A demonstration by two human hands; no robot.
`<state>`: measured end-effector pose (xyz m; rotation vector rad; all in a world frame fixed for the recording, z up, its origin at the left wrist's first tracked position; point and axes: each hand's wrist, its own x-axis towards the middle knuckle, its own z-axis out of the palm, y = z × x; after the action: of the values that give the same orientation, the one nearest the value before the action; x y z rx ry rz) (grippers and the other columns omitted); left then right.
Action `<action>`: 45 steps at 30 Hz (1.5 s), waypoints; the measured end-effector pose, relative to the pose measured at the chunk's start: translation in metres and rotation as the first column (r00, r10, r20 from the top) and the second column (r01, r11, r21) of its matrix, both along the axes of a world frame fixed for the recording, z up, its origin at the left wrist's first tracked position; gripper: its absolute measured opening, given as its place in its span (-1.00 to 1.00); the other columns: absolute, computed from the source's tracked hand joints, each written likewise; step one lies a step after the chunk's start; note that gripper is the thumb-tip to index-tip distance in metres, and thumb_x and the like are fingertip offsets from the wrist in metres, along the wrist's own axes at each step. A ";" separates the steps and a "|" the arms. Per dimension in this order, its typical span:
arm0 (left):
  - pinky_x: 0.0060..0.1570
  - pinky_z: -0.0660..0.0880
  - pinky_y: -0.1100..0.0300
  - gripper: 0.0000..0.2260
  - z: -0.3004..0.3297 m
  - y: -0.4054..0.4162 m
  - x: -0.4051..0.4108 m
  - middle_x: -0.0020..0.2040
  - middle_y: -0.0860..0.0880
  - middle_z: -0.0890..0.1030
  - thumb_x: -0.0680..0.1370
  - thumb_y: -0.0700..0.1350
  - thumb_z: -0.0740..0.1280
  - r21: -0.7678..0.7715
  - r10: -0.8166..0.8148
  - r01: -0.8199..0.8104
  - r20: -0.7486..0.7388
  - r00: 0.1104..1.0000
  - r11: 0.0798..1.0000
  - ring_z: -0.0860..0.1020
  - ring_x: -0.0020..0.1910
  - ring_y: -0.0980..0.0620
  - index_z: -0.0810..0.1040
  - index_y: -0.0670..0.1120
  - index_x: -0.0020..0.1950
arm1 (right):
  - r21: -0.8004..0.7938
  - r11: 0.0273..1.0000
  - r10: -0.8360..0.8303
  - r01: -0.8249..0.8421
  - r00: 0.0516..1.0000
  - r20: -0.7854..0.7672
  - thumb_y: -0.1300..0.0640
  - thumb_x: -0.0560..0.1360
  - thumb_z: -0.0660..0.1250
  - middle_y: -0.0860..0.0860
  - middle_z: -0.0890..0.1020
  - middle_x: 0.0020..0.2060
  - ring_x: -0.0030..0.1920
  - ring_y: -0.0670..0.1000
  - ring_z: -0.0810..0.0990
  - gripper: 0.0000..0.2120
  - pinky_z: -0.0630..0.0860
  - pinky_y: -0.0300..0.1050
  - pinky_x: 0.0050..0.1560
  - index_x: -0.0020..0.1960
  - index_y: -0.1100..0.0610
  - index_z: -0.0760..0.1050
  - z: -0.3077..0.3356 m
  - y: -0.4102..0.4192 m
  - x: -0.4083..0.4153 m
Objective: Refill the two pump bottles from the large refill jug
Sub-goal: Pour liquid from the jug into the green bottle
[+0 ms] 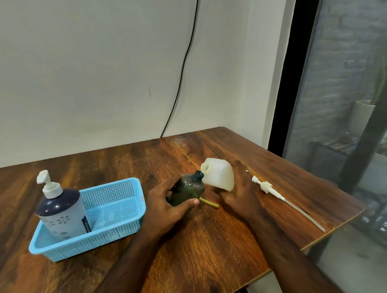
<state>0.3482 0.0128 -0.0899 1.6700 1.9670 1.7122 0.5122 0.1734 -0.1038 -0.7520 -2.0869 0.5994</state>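
My left hand (166, 204) grips a dark green bottle (188, 188) with no pump, tilted with its open neck toward the jug. My right hand (240, 188) holds the white translucent refill jug (217, 174), which is tipped so that its open mouth faces left, close to the bottle's neck. A white pump head with its long tube (275, 191) lies loose on the table to the right of my right hand. A second pump bottle (61, 208), dark-topped with a white pump fitted, stands in the left end of a blue basket (122, 216).
A small yellow piece (210, 203) lies on the wooden table (213, 244) between my hands. The table's right edge runs close beside the pump tube. A black cable (181, 76) hangs down the wall behind. A glass door is at the right.
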 end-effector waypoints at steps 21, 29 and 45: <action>-0.05 0.46 0.51 -0.47 0.002 -0.006 0.002 0.04 0.39 0.59 0.36 -0.07 0.60 -0.063 -0.031 0.036 0.083 0.996 0.997 0.53 0.11 0.39 0.46 0.35 0.15 | 0.058 0.998 -0.026 0.021 0.997 0.078 0.00 0.39 0.55 -0.06 0.36 0.39 0.31 0.05 0.37 -0.20 0.55 0.16 0.21 0.40 -0.30 0.11 0.002 -0.001 0.002; -0.07 0.42 0.57 -0.49 0.002 -0.009 0.004 0.01 0.43 0.59 0.37 -0.11 0.58 -0.089 -0.040 0.049 0.100 0.994 0.995 0.51 0.09 0.44 0.47 0.32 0.15 | 0.099 0.995 -0.021 0.014 0.998 0.062 0.01 0.38 0.52 -0.04 0.38 0.38 0.28 0.02 0.36 -0.23 0.52 0.00 0.16 0.39 -0.28 0.12 0.005 -0.006 0.005; -0.06 0.41 0.57 -0.49 0.000 -0.007 0.001 0.12 0.31 0.57 0.37 -0.04 0.58 -0.106 -0.030 0.039 0.087 0.996 0.994 0.51 0.12 0.41 0.48 0.24 0.23 | 0.125 0.992 -0.034 0.028 0.998 0.048 0.03 0.38 0.52 -0.09 0.37 0.37 0.30 0.05 0.38 -0.23 0.56 0.06 0.16 0.38 -0.31 0.12 0.004 -0.004 0.005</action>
<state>0.3491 0.0062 -0.0902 1.5600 1.9436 1.6066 0.5171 0.1692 -0.0995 -0.7331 -2.1327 0.4326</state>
